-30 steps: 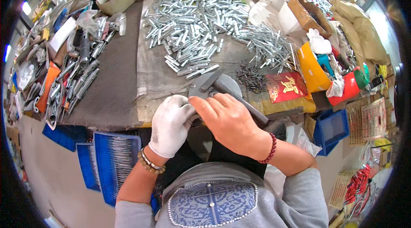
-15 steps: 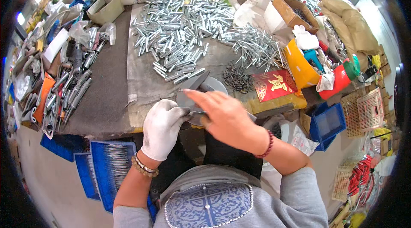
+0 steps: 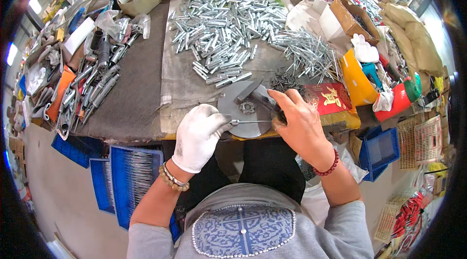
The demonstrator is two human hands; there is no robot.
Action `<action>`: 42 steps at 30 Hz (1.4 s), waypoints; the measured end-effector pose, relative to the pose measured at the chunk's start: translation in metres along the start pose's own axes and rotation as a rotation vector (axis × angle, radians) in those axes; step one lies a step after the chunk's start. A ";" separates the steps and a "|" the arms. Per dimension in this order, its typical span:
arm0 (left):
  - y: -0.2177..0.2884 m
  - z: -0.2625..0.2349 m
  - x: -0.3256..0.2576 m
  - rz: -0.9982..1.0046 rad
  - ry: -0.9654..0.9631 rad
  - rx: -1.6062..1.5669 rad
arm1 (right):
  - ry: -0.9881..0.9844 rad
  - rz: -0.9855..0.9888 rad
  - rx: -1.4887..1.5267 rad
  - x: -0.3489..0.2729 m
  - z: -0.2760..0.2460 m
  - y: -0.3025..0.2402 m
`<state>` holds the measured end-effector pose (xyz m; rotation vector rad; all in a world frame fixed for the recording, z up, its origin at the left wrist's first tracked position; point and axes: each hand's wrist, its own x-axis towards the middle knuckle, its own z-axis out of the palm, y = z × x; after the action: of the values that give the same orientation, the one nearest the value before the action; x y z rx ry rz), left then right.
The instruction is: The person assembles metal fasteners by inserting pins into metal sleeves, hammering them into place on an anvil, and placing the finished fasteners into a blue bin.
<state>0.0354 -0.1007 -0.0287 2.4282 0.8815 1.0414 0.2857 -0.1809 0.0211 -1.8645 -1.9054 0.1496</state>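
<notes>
We take the disc as clock centre, with 12 away from the wearer. The round, flat grey metal disc [image 3: 230, 104] lies near the bench's close edge, a small ring-like metal fitting [image 3: 247, 108] at its middle. Our left hand [image 3: 199, 137], in a white knitted glove with dark smudges, is at 8 o'clock; its thumb and fingers are pinched narrow on a short silvery metal piece [image 3: 234, 122]. From that piece a thin straight metal rod [image 3: 255, 121] runs toward 3 o'clock across the near part of the disc, its far end near our right thumb. Our bare right hand [image 3: 302, 121], between 3 and 4 o'clock, arches its fingers and thumb about the dark, blurred handle of a hammer with a grey metal head [image 3: 250, 90]; whether the grip is firm, we cannot tell. The head sits over the disc's 12 o'clock side. We note a broad heap of short shiny silver metal tubes [image 3: 228, 30] between 11 and 12, a small pile of short dark metal pins [image 3: 286, 80] at 2, and, farther out on that bearing, a tangle of slender silver rods [image 3: 309, 54]. A red paper envelope with gold print [image 3: 335, 101] lies at 3. Below the bench at 8, a blue plastic crate [image 3: 116, 161] holds rows of thin metal rods.
</notes>
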 end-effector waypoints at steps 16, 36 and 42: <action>-0.001 0.000 0.000 0.012 -0.024 0.039 | 0.032 -0.392 -0.019 -0.035 -0.014 -0.015; 0.008 -0.006 -0.003 -0.053 0.002 0.026 | -0.095 -0.062 0.239 -0.041 0.012 -0.029; 0.046 0.006 -0.043 -0.554 0.078 -0.300 | -0.433 0.279 0.743 -0.048 0.014 -0.035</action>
<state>0.0358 -0.1640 -0.0307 1.7592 1.2294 0.9697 0.2463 -0.2261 0.0108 -1.6158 -1.4912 1.2506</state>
